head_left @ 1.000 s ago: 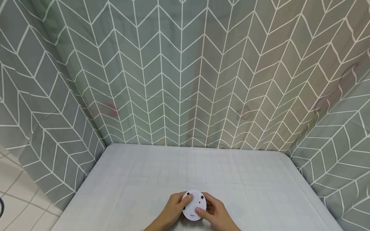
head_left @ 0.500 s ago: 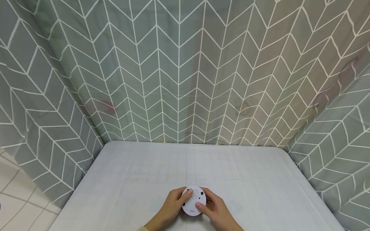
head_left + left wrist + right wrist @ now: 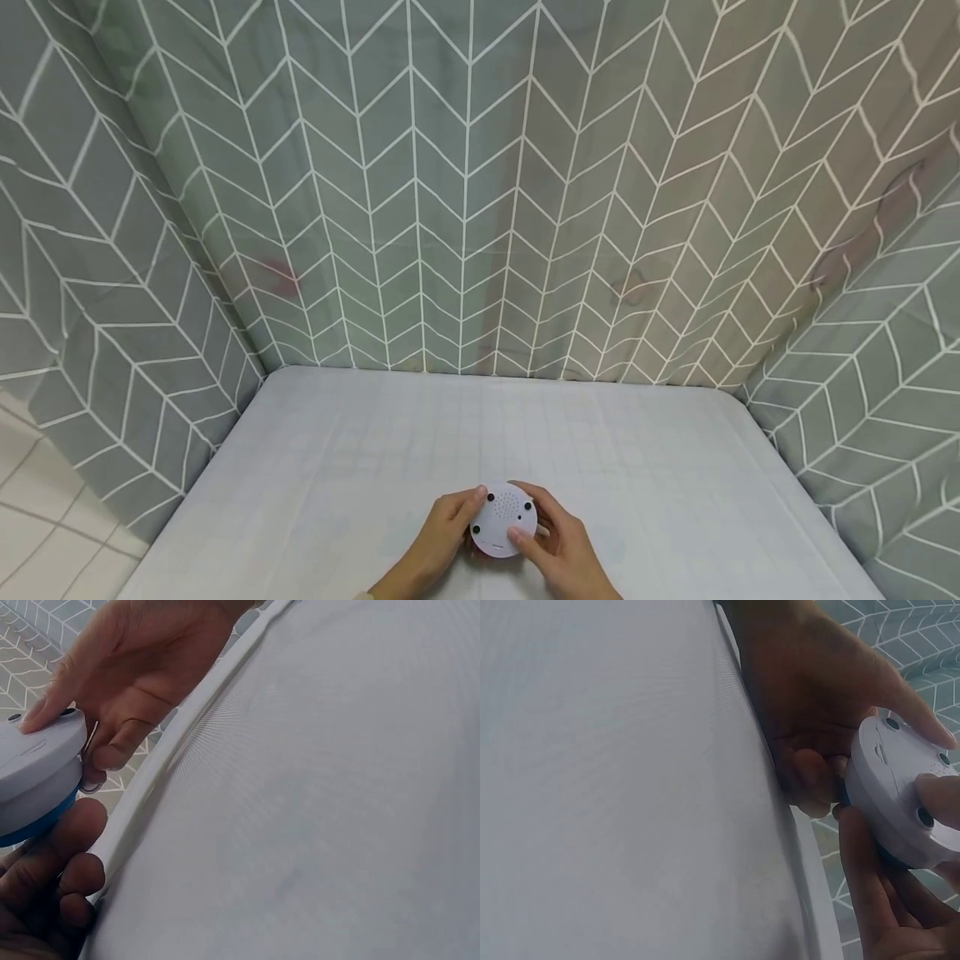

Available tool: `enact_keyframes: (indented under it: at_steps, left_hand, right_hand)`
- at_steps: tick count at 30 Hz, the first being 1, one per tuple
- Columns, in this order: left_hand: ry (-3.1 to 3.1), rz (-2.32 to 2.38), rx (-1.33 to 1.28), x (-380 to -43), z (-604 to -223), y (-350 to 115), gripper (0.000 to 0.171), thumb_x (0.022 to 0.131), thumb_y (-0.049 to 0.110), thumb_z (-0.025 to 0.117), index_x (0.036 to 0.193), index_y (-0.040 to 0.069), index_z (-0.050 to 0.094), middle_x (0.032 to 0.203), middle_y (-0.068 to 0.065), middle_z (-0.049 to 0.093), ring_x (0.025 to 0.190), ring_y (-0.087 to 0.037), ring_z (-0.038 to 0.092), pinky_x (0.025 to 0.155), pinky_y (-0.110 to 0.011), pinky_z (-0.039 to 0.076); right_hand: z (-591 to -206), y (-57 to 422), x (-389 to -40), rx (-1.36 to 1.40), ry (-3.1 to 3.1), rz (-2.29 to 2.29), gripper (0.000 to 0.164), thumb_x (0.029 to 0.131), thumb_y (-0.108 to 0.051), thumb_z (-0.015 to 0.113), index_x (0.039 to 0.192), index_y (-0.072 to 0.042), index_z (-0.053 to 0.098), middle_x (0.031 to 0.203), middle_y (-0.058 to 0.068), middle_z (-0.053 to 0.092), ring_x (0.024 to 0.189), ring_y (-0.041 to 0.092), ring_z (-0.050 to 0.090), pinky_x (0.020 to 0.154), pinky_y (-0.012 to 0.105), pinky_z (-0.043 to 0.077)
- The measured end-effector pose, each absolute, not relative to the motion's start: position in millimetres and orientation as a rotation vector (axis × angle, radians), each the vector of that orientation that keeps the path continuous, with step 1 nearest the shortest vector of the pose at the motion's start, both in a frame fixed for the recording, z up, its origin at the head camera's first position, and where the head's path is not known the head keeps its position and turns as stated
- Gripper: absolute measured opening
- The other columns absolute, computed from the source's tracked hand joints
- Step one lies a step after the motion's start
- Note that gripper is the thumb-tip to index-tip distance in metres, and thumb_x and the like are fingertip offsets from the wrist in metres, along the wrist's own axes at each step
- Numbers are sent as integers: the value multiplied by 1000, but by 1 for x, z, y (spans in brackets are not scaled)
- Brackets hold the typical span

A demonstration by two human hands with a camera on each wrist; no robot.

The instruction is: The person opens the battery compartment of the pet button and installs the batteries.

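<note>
A round white device with a grid of small speaker holes and black feet is held just above the near part of the table, holed face up. My left hand grips its left side, the thumb along the rim. From the right, my right hand holds it with the thumb pressed on the flat face and fingers around the edge. In the left wrist view a blue band shows on the underside of the device. A small slotted cover is visible on the device in the right wrist view. Its underside is mostly hidden.
A white cloth-covered table spreads around the hands. Grey-green curtains with white chevron lines enclose it at the back and both sides. Pale floor tiles show at the lower left.
My left thumb has slid off the device's face to its left rim, uncovering the upper left foot. The device has turned slightly and the right thumb stays on the face.
</note>
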State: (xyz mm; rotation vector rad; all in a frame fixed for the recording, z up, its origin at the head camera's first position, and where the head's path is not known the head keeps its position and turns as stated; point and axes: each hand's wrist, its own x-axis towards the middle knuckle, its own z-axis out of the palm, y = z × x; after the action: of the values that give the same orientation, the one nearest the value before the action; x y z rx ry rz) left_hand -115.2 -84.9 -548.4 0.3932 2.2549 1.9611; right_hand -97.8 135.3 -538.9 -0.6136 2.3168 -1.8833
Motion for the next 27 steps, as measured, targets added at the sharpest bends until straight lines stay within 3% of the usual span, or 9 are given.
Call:
enact_keyframes:
  at_steps: [7, 16, 23, 27]
  left_hand:
    - [2219, 1959, 382, -117, -546, -85, 52, 115, 33, 39, 102, -4, 73, 76, 3, 61, 64, -6, 53, 57, -21, 44]
    - [2174, 2001, 430, -113, -544, -85, 49, 114, 27, 41, 100, -8, 72, 77, 0, 65, 58, -6, 55, 54, -22, 47]
    - [2168, 2008, 507, -114, -546, -86, 44, 114, 24, 42, 106, -6, 73, 83, -3, 69, 60, -6, 56, 52, -25, 49]
    - [2166, 2000, 502, -115, -545, -86, 40, 113, 26, 45, 108, -4, 73, 85, 0, 68, 65, -4, 57, 53, -24, 48]
  right_hand:
    - [-537, 135, -98, -637, 2411, -1855, 56, 99, -21, 75, 151, -15, 53, 137, 1, 66, 117, 14, 70, 88, 26, 60]
    - [-540, 136, -96, -760, 2517, -1802, 53, 100, -20, 74, 149, -12, 54, 131, 0, 69, 112, 13, 70, 82, 26, 62]
    - [-541, 135, -96, -835, 2606, -1799, 46, 100, -21, 75, 142, -25, 59, 129, -3, 70, 109, 13, 71, 82, 25, 62]
    - [-539, 135, -96, -803, 2611, -1807, 45, 98, -22, 77, 140, -26, 61, 127, -4, 71, 107, 13, 71, 82, 25, 62]
